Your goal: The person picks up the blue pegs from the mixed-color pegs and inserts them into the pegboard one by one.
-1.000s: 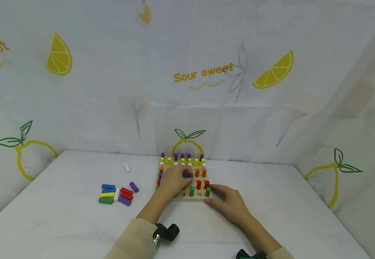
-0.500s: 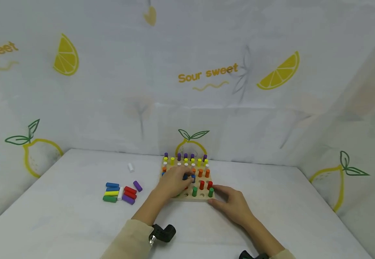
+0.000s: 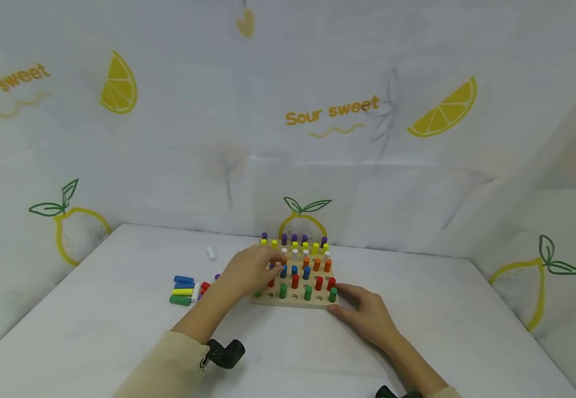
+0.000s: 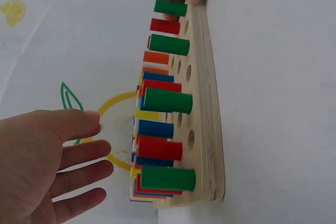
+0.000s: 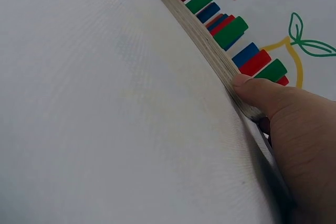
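A wooden pegboard [image 3: 295, 302] stands near the back of the table, with rows of upright pegs in purple, yellow, white, orange, blue, red and green. Over its left side hovers my left hand [image 3: 253, 270], hiding part of the rows. In the left wrist view the left hand [image 4: 47, 161] has its fingers apart and nothing in them, beside the pegs. My right hand [image 3: 367, 316] holds the board's front right corner. Its thumb [image 5: 257, 92] presses on the front edge, seen in the right wrist view. A blue peg [image 3: 307, 273] stands in the blue row.
Left of the board lie loose pegs, including a green peg [image 3: 180, 300], a yellow peg [image 3: 182, 292] and a blue peg [image 3: 184, 279]. A white peg [image 3: 211, 254] lies apart, farther back. My left forearm partly covers the loose group. A printed curtain [image 3: 193, 138] hangs behind the table.
My left hand has let go of a blue peg, which now stands in the board, and has moved left. The right hand stays at the board's corner. The head view has turned slightly left.
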Motion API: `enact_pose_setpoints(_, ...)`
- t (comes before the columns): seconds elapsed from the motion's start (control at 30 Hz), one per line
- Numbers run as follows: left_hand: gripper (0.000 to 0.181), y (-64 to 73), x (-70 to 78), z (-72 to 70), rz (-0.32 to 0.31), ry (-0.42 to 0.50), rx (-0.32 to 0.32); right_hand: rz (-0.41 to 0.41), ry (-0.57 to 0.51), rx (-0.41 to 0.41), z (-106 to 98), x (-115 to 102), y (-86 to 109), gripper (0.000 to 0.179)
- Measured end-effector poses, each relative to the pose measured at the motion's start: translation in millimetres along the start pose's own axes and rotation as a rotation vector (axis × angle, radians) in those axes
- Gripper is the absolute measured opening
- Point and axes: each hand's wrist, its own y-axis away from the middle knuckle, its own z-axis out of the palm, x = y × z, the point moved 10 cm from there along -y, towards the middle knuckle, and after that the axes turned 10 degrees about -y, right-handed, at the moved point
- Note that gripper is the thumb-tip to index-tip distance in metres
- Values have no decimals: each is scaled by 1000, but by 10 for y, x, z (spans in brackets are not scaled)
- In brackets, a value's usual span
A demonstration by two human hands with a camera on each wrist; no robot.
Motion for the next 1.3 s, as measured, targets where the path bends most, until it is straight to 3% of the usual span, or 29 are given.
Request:
enact_pose_setpoints(0.27, 19, 104, -140, -223, 8, -106, -32, -3, -5, 5, -27, 31, -2, 60)
enact_pose_setpoints(0.5, 22, 230, -442, -329, -2, -206, -69, 1, 7, 3, -32, 30, 3, 60)
enact_pose_setpoints(0.7, 22, 297, -719, -335, -22, -222, -118, 4, -5, 0, -19, 34, -1, 61)
enact_pose_setpoints(0.9, 21, 374, -986, -353, -33, -242, -115, 9, 1, 1, -12, 36, 2, 60)
enact_pose_setpoints(1.3, 23, 571, -1344, -345, -81, -259, -177, 9, 5, -3, 12, 9, -4, 61)
